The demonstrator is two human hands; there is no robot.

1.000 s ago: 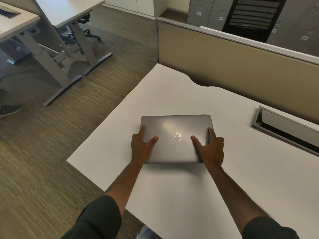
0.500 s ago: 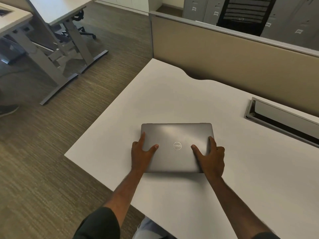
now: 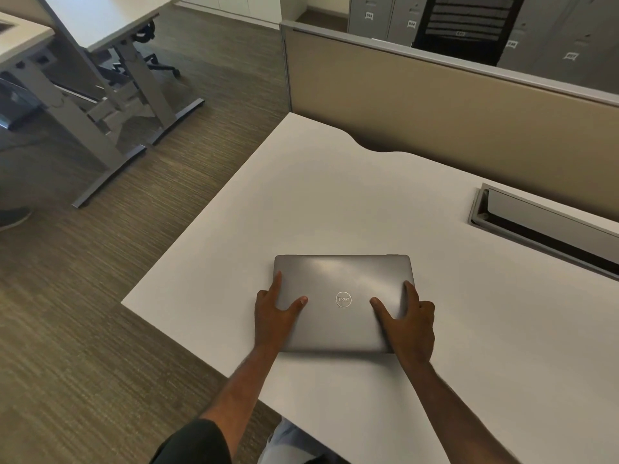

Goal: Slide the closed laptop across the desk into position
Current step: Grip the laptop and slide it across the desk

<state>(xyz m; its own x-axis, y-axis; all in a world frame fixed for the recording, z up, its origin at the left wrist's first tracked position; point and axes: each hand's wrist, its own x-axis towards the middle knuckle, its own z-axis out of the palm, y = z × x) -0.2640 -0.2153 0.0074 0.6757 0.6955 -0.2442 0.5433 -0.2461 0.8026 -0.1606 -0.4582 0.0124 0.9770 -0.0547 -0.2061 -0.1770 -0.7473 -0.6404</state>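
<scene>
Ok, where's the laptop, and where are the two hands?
laptop [image 3: 345, 279]: head view, lid above the logo.
left hand [image 3: 272, 315]: head view, back of hand.
right hand [image 3: 411, 326]: head view, back of hand.

— What is carrying everything here?

— A white table [image 3: 335, 202] is filling the middle and right of the view. Its far edge is running along a tan partition [image 3: 435, 105], and a curved notch is cutting into that edge.

— And what is lying on it?

— A closed grey laptop [image 3: 345, 279] is lying flat on the top, lid up, with its round logo showing. It is sitting nearer the front-left edge than the partition.

— Anything else?

— A long grey cable slot [image 3: 536, 226] is sitting set into the top at the far right, well apart from the laptop, its flap tilting up over a dark gap.
</scene>
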